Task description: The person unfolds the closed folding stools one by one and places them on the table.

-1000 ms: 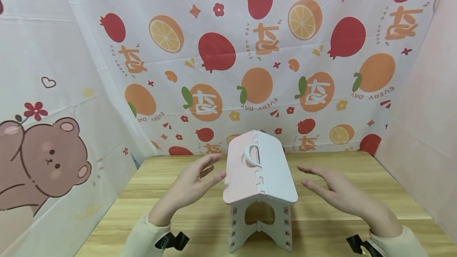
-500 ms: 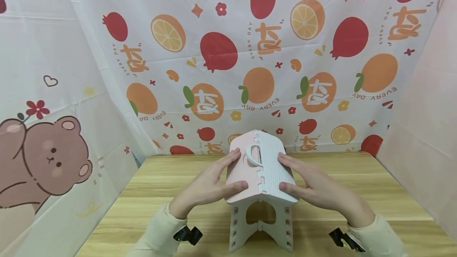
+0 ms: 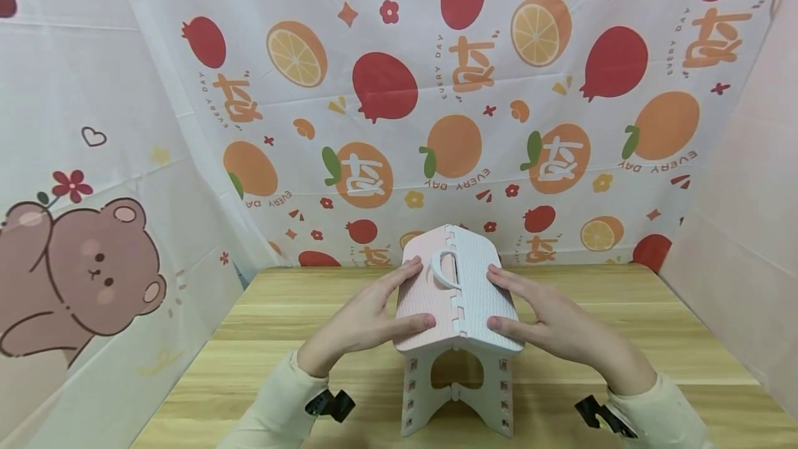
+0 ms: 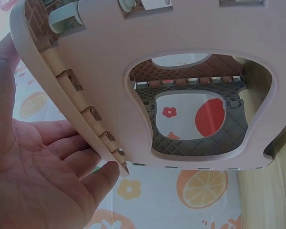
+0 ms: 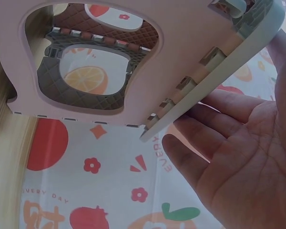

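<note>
A plastic folding step stool [image 3: 480, 296] stands on the table, its top peaked like a roof and its legs spread. One half of the top is pink, the other white, and a white carry handle [image 3: 444, 272] arches near the ridge. My left hand [image 3: 361, 321] rests on the pink half, thumb toward me and fingers farther back. Mirroring it, my right hand [image 3: 551, 321] lies on the white half. Both wrist views show extended fingers along the outer edges of the top. Seen there too is a pink leg panel [image 4: 105, 62] with a large cutout.
A wood-grain table [image 3: 293, 310] lies under the stool. Behind it hangs a fruit-patterned cloth [image 3: 405, 158], and a bear-printed cloth [image 3: 37, 102] covers the left side. A pale cloth [image 3: 736, 241] hangs on the right.
Both hands have come in from either side and now rest on the top of the stool. Over the last half second they stay there, and the stool keeps its peaked shape.
</note>
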`<move>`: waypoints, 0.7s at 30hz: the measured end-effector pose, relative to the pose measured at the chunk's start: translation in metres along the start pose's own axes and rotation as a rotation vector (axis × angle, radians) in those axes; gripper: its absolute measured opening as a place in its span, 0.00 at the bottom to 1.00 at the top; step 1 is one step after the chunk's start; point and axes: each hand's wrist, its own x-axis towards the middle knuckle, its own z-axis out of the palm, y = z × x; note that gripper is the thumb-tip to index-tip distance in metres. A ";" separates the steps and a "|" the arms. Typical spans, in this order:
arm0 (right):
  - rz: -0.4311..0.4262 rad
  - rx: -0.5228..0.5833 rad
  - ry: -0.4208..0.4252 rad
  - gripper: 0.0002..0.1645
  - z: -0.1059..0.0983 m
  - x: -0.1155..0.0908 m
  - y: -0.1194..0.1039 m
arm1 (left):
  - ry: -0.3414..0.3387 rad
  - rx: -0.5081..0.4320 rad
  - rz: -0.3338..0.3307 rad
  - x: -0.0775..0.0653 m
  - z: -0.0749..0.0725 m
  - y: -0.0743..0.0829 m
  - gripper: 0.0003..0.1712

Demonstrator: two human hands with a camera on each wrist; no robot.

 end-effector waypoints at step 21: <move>0.096 -0.040 -0.089 0.54 -0.015 0.005 -0.013 | 0.002 0.089 -0.004 0.006 -0.001 0.008 0.57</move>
